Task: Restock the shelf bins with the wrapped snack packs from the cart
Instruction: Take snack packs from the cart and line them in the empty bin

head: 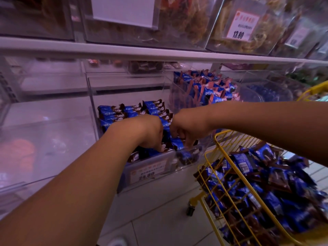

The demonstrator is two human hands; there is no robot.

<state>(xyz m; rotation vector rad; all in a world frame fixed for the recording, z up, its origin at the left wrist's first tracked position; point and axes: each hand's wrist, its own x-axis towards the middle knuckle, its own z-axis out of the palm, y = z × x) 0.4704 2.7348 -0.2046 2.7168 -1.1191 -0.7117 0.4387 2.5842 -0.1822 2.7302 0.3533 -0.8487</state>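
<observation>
- Head view, nearest first: both forearms reach forward and down into a clear acrylic shelf bin, so the hands work inside it rather than dropping packs from above, likely to keep the rows tidy
- Yellow wire cart stands just right of the bin, heaped with blue-and-brown wrapped snack packs, close enough that each reach is short
- Left hand has its fingers curled down among the packs at the bin's front; whether its grip is clamped on one I cannot tell
- Right hand has its grip pinched together on a blue pack, apparently setting it into the front gap
- Stocked packs lie in neat rows further back
- Neighbouring bin beyond holds blue-and-pink packs, kept separate by the wall
- Upper shelf price tag reads 13.80
</observation>
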